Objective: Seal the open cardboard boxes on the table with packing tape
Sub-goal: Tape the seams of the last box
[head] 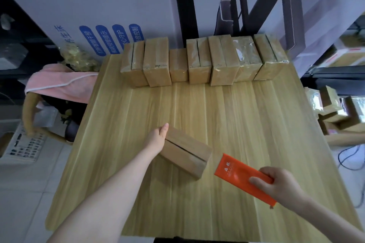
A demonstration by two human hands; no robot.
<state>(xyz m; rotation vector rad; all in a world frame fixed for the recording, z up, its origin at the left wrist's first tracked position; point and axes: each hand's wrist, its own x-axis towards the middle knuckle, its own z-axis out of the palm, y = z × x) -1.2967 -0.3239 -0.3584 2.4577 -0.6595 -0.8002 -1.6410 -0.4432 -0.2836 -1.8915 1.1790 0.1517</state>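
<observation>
Bare forearms run to bare left hand (160, 134) and right hand (281, 182).

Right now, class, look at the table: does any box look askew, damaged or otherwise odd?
Yes. The near box, held by the left hand, lies skewed to the table edge, seam untaped. A back-row box leans, its tape wrinkled.

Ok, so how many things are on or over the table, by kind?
8 cardboard boxes: 7 in the back row, plus 1 near box held by the left hand
1 orange tape dispenser, held in the right hand
Total: 9
</observation>
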